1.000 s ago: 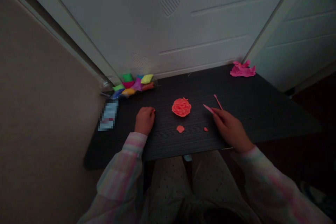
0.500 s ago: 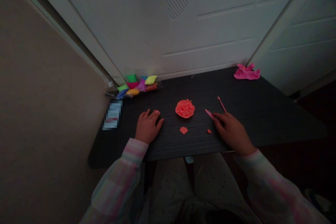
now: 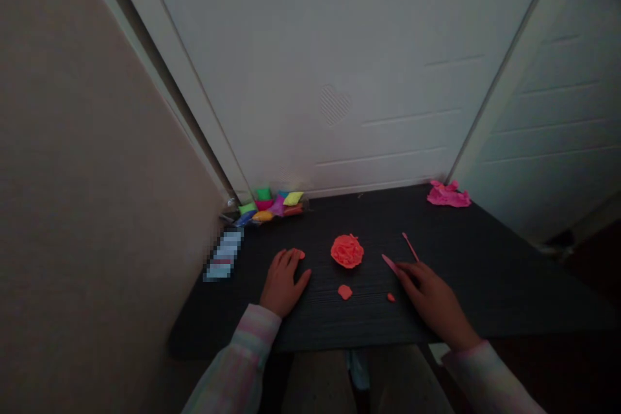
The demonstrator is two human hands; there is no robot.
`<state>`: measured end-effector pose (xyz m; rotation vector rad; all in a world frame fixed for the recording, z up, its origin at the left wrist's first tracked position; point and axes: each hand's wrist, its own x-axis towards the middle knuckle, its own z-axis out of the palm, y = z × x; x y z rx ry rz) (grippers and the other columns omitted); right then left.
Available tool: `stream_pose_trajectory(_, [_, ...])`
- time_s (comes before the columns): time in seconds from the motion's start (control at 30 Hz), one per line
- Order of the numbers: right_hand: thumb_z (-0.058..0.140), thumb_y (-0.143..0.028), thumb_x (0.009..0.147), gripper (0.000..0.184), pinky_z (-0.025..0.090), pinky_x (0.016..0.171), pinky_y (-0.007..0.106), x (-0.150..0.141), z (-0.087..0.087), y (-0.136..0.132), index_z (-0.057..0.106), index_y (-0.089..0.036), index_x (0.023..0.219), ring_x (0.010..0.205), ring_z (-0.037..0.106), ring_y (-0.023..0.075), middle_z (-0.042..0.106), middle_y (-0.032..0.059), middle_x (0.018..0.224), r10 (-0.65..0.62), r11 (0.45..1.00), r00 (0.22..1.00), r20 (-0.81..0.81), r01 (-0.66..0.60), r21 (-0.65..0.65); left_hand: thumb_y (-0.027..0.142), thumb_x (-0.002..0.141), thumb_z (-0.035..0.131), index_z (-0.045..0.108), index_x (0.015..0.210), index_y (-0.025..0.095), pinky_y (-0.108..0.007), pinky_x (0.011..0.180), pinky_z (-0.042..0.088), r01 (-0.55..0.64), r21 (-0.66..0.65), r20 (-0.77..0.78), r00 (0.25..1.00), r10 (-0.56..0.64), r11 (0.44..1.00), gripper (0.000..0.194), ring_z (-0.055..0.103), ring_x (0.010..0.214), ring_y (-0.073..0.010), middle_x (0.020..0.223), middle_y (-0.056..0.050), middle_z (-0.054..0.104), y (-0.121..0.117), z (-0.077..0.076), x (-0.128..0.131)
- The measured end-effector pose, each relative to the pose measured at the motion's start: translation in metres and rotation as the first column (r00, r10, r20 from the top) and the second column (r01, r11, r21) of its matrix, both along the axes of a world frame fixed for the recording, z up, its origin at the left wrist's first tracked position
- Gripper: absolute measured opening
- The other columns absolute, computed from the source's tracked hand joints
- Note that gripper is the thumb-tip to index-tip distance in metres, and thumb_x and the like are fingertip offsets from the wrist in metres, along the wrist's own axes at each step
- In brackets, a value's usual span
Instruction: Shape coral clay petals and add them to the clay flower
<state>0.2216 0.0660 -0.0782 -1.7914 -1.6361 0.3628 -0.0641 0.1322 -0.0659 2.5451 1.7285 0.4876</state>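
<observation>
My left hand (image 3: 285, 283) lies on the dark table with its fingers spread. Its fingertips touch a small piece of coral clay (image 3: 301, 254), which they partly cover. My right hand (image 3: 434, 301) is closed on the handle end of a pink clay knife (image 3: 389, 264), whose blade points to the upper left just over the tabletop. Between my hands sits a round, ruffled coral clay shape (image 3: 347, 251). In front of it lies a flat coral clay disc (image 3: 345, 292), and a small coral lump (image 3: 391, 297) rests near my right hand.
A thin pink stick tool (image 3: 410, 246) lies beyond my right hand. Colourful clay packets (image 3: 276, 206) are heaped at the back left, behind a blurred-out phone-like slab (image 3: 224, 255). Crumpled pink material (image 3: 449, 194) sits at the back right, against the white panel (image 3: 388, 171).
The view has tilted up, so the table and everything on it appear lower. My left fingers have shifted slightly on the coral piece, baring more of it. My right hand keeps the knife.
</observation>
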Motion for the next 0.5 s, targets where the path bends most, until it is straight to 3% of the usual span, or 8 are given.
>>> stream_pose_trajectory(0.2, [0.041,-0.036,0.079,0.031,0.046,0.076,0.034,0.002,0.002,-0.002,0.063,-0.019,0.091,0.084,0.060,0.0206,0.063,0.0066,0.091,-0.025,1.000,0.993,-0.113,0.027,0.016,0.038,0.080,0.044,0.039,0.126,0.014,-0.047,0.095,0.035,-0.067,0.032,0.033,0.997,0.066,0.997,0.052,0.041,0.116,-0.0294,0.124,-0.017,0.045,-0.012,0.002,0.008])
stream_pose_trajectory(0.3, [0.041,-0.036,0.078,0.029,0.047,0.074,0.034,0.003,0.003,-0.002,0.064,-0.020,0.088,0.083,0.061,0.0208,0.064,0.0062,0.088,-0.033,0.999,0.988,-0.148,0.039,0.038,0.032,0.080,0.044,0.048,0.119,0.014,-0.045,0.095,0.035,-0.043,0.024,0.041,0.998,0.042,0.999,0.043,0.045,0.113,-0.0278,0.121,-0.015,0.051,-0.021,0.004,0.019])
stream_pose_trajectory(0.43, [0.043,-0.037,0.076,0.028,0.049,0.073,0.035,0.004,0.002,-0.002,0.065,-0.022,0.085,0.081,0.062,0.0212,0.065,0.0046,0.085,-0.024,0.996,0.985,-0.174,0.038,0.077,0.027,0.083,0.039,0.042,0.124,0.008,-0.050,0.096,0.031,-0.016,0.020,0.060,0.998,0.015,1.000,0.046,0.040,0.120,-0.0298,0.128,-0.019,0.046,-0.037,0.009,0.035])
stream_pose_trajectory(0.5, [0.043,-0.039,0.075,0.028,0.049,0.072,0.034,0.006,0.002,-0.002,0.065,-0.023,0.082,0.080,0.063,0.0216,0.066,0.0045,0.084,-0.010,0.996,0.984,-0.176,0.026,0.088,0.032,0.083,0.040,0.043,0.124,0.012,-0.050,0.097,0.031,0.053,-0.007,0.068,0.996,-0.052,0.999,0.046,0.040,0.120,-0.0282,0.129,-0.015,0.047,-0.053,0.008,0.043])
